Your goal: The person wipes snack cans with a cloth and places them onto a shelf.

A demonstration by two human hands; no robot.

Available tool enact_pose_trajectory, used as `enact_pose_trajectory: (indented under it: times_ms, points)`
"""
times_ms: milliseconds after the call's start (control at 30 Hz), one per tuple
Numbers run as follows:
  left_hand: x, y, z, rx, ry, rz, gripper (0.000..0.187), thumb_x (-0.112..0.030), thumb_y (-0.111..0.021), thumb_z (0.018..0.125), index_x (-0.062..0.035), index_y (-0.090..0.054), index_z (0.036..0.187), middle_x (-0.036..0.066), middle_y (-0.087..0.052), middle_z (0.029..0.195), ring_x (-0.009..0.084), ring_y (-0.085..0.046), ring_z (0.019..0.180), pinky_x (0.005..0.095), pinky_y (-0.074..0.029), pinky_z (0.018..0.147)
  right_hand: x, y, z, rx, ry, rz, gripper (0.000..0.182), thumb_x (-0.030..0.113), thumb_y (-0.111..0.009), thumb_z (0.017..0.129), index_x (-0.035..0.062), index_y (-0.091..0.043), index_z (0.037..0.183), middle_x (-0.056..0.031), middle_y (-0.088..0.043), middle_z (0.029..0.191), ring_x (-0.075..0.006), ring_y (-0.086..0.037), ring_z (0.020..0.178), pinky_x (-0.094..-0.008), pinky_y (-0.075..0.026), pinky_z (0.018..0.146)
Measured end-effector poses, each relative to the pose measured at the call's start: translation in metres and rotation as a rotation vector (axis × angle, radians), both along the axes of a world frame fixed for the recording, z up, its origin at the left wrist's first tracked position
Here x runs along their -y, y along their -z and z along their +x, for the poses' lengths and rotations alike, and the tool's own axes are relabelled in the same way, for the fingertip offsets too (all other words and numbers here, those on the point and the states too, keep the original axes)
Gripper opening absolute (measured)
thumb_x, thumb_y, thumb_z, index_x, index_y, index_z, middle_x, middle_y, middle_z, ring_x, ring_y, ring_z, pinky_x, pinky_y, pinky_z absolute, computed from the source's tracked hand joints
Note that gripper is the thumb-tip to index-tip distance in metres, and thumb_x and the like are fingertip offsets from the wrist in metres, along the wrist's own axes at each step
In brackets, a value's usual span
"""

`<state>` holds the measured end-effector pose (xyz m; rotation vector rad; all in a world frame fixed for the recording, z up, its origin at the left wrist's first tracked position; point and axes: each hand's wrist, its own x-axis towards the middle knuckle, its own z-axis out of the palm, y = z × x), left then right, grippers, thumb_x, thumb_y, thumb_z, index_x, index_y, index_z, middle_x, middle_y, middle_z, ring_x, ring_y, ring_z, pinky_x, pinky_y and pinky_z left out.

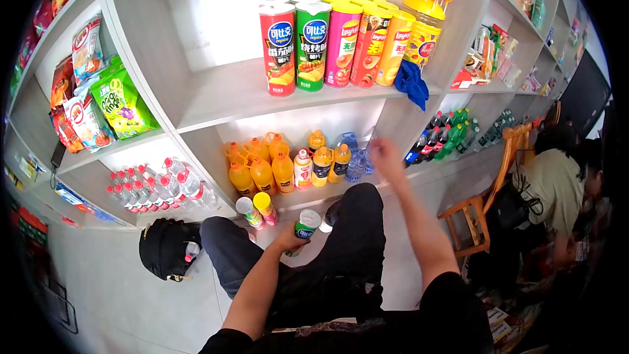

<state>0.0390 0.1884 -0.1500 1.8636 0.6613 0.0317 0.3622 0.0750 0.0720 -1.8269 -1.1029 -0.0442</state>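
Note:
My left hand point(287, 241) is wrapped round a green chip can point(307, 222) with a white lid, held low between my knees. Out to the right, my right hand point(385, 157) is raised in front of the shelf post by the lower compartment; its fingers are smeared by motion. On the floor before the shelf stand two more chip cans, one with a pale lid point(245, 206) and another with a yellow lid point(263, 201). Rows of red, green, pink and orange chip cans point(313, 46) fill part of the shelf above. A blue cloth point(411, 84) hangs over that shelf's edge.
Orange drink bottles point(261, 174) line the lower compartment. Water bottles point(160, 187) and snack bags point(121, 101) sit to the left. A black backpack point(160, 249) lies on the floor. At right are a wooden chair point(468, 226) and a seated person point(553, 183).

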Motion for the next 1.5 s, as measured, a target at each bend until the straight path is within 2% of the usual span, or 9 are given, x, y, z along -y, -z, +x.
enact_pose_trajectory:
  times_ms: [167, 267, 467, 700, 933, 1067, 1167, 1367, 1500]
  points:
    - [-0.004, 0.01, -0.006, -0.124, -0.021, 0.076, 0.081, -0.031, -0.087, 0.061, -0.0007, -0.047, 0.125, 0.02, -0.065, 0.107, 0.032, -0.064, 0.1, 0.0392, -0.05, 0.087, -0.005, -0.129, 0.083, 0.403, 0.418, 0.2, 0.027, 0.018, -0.062, 0.082, 0.0007, -0.061, 0.103, -0.0205, -0.06, 0.109, -0.0371, -0.057, 0.099, -0.0428, -0.046, 0.086]
    - [-0.015, 0.052, -0.002, -0.091, 0.045, 0.125, 0.084, -0.035, -0.087, 0.06, -0.001, -0.047, 0.126, 0.02, -0.066, 0.106, 0.0333, -0.064, 0.098, 0.0396, -0.051, 0.086, -0.02, -0.148, 0.107, 0.6, 0.394, 0.216, 0.033, 0.022, -0.064, 0.082, 0.0016, -0.061, 0.108, -0.0206, -0.061, 0.109, -0.0397, -0.057, 0.101, -0.0441, -0.046, 0.089]
    - [-0.011, 0.034, -0.003, -0.055, 0.013, 0.069, 0.08, -0.035, -0.087, 0.059, -0.0016, -0.051, 0.123, 0.02, -0.065, 0.108, 0.0326, -0.064, 0.099, 0.0397, -0.05, 0.086, -0.035, -0.098, 0.145, 0.61, 0.335, -0.057, 0.034, 0.024, -0.065, 0.084, 0.0052, -0.06, 0.112, -0.0187, -0.061, 0.11, -0.0405, -0.057, 0.1, -0.0472, -0.046, 0.088]
    - [-0.004, -0.006, -0.007, -0.053, -0.021, 0.05, 0.078, -0.032, -0.087, 0.06, -0.0016, -0.051, 0.122, 0.019, -0.065, 0.108, 0.0321, -0.064, 0.099, 0.0393, -0.05, 0.087, -0.025, -0.074, 0.141, 0.366, 0.462, 0.228, 0.028, 0.024, -0.059, 0.091, -0.0002, -0.058, 0.104, -0.0239, -0.06, 0.103, -0.0427, -0.057, 0.096, -0.0448, -0.046, 0.084]
    - [0.005, -0.023, -0.001, -0.02, -0.067, 0.069, 0.079, -0.032, -0.087, 0.06, -0.0042, -0.05, 0.124, 0.019, -0.065, 0.108, 0.0319, -0.063, 0.101, 0.0394, -0.049, 0.088, -0.005, -0.028, -0.026, -0.167, 0.22, 0.331, 0.019, 0.018, -0.047, 0.099, 0.0002, -0.053, 0.094, -0.0097, -0.054, 0.086, -0.0184, -0.051, 0.082, -0.0329, -0.042, 0.077]
    - [0.002, -0.032, 0.007, 0.038, -0.07, 0.049, 0.079, -0.031, -0.086, 0.061, -0.0054, -0.049, 0.125, 0.019, -0.065, 0.108, 0.0313, -0.063, 0.1, 0.039, -0.048, 0.087, -0.018, 0.065, -0.128, -0.254, -0.204, 0.0, 0.016, 0.015, -0.054, 0.091, -0.0001, -0.054, 0.093, -0.0162, -0.058, 0.081, -0.0309, -0.06, 0.08, -0.0408, -0.047, 0.073]
    - [-0.003, -0.005, 0.003, 0.14, -0.106, 0.066, 0.073, -0.027, -0.084, 0.062, -0.0048, -0.05, 0.123, 0.019, -0.065, 0.107, 0.0308, -0.063, 0.098, 0.0388, -0.048, 0.086, -0.02, 0.142, -0.181, 0.074, -0.341, -0.16, 0.019, 0.02, -0.064, 0.082, 0.0037, -0.057, 0.088, -0.02, -0.057, 0.085, -0.0382, -0.058, 0.085, -0.046, -0.046, 0.076]
    - [-0.009, -0.019, 0.003, -0.019, -0.062, -0.072, 0.065, -0.025, -0.083, 0.063, -0.0057, -0.054, 0.118, 0.018, -0.065, 0.106, 0.0293, -0.063, 0.096, 0.0387, -0.048, 0.086, -0.026, 0.112, -0.184, 0.272, -0.238, -0.163, 0.03, 0.031, -0.069, 0.079, 0.0054, -0.056, 0.088, -0.0202, -0.054, 0.107, -0.0426, -0.051, 0.102, -0.0479, -0.043, 0.086]
    - [0.002, -0.03, 0.008, 0.261, -0.079, 0.035, 0.066, -0.024, -0.085, 0.061, -0.0064, -0.056, 0.117, 0.015, -0.067, 0.103, 0.0282, -0.064, 0.096, 0.0374, -0.049, 0.084, -0.025, 0.121, -0.177, -0.053, -0.339, -0.109, 0.04, 0.032, -0.071, 0.079, 0.0038, -0.057, 0.104, -0.0213, -0.053, 0.118, -0.041, -0.051, 0.109, -0.0444, -0.042, 0.093]
